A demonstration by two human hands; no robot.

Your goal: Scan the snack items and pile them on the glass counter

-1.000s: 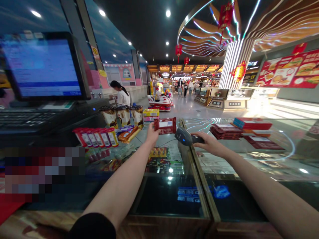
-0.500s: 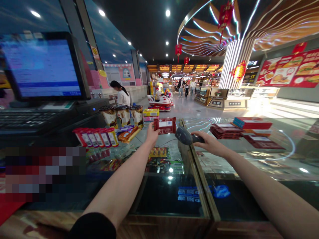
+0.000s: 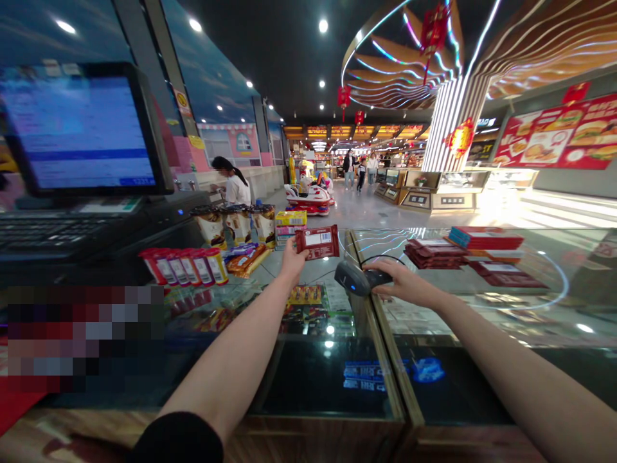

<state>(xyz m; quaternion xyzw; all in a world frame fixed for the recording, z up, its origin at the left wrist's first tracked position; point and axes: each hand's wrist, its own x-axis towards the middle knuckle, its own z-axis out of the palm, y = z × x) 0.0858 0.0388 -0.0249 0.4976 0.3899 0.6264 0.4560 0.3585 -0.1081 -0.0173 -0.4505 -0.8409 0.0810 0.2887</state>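
My left hand (image 3: 293, 258) pinches a dark red snack packet (image 3: 317, 242) by its left end and holds it up over the glass counter (image 3: 308, 379), its white barcode label facing me. My right hand (image 3: 403, 281) grips a black handheld barcode scanner (image 3: 355, 278) just right of and below the packet. The scanner's head rests low, near the metal seam of the counter, and its cable loops behind it.
A till screen (image 3: 80, 132) and keyboard (image 3: 53, 231) stand at the left. Red packets (image 3: 186, 265), cups (image 3: 236, 223) and small boxes (image 3: 290, 225) line the counter's far left; flat red boxes (image 3: 470, 251) lie at the right. A person in white (image 3: 236, 183) stands beyond.
My right hand has lowered the scanner toward the counter and shifted it slightly left, and its blue light no longer shows. The packet in my left hand has barely moved.
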